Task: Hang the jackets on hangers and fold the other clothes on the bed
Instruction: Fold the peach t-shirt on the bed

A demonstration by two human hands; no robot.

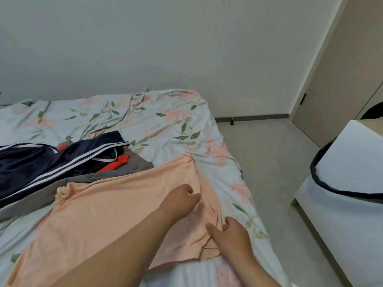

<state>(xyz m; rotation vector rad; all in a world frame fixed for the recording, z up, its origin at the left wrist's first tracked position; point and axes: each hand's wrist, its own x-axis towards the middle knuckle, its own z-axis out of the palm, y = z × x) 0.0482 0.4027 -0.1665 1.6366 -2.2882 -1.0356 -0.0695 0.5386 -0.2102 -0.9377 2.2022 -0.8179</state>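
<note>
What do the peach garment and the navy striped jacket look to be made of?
Peach garment: soft matte knit, probably cotton jersey; it lies limp, no shine. Navy striped jacket: smooth synthetic, likely polyester; a slight sheen runs along its folds.

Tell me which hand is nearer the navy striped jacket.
Left. The left hand is on the peach garment, right of the navy jacket; the right hand pinches that garment's near edge, farther from the jacket.

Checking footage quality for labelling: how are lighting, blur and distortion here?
Head view: light soft and even, no glare; fingers of the left hand smeared by motion blur over the peach garment; wide-angle lens slants the wall corner at right; overall slightly soft.
</note>
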